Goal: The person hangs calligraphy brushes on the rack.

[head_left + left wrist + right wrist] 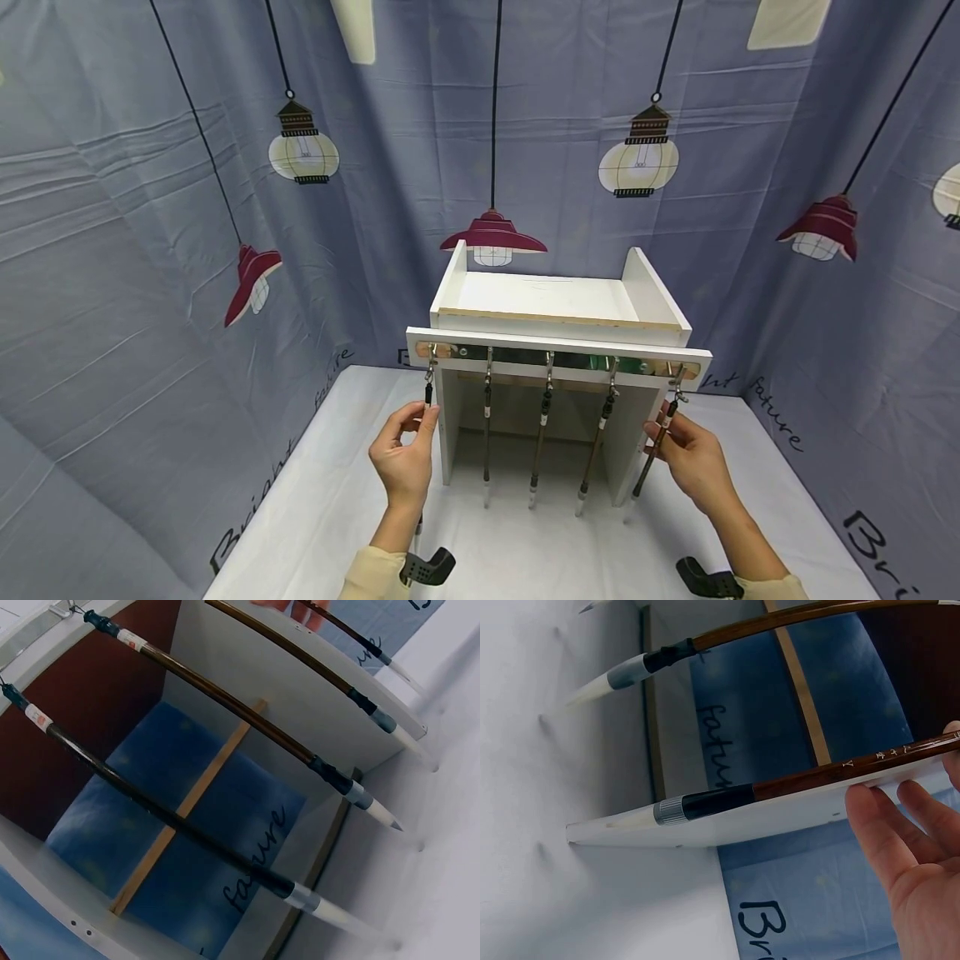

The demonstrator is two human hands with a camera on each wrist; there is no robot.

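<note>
My left hand (405, 462) pinches the upper end of the leftmost writing brush (429, 393) between thumb and forefinger; most of that brush is hidden behind the hand. My right hand (693, 458) holds the rightmost brush (654, 452) near its upper part, and its lower fingers are spread behind the handle. The right wrist view shows this brown brush (795, 784) slanting with its white tip low, and fingers (911, 840) beside it. Between the hands hang a dark brush (150, 802) and brown brushes (225, 697), (300, 656) from metal hooks.
The hooks sit on a white rail (558, 342) across the front of a white box-like stand (637, 433), which has a tray top (547, 296). A white cloth (540, 558) covers the table. Patterned curtains (420, 125) surround it.
</note>
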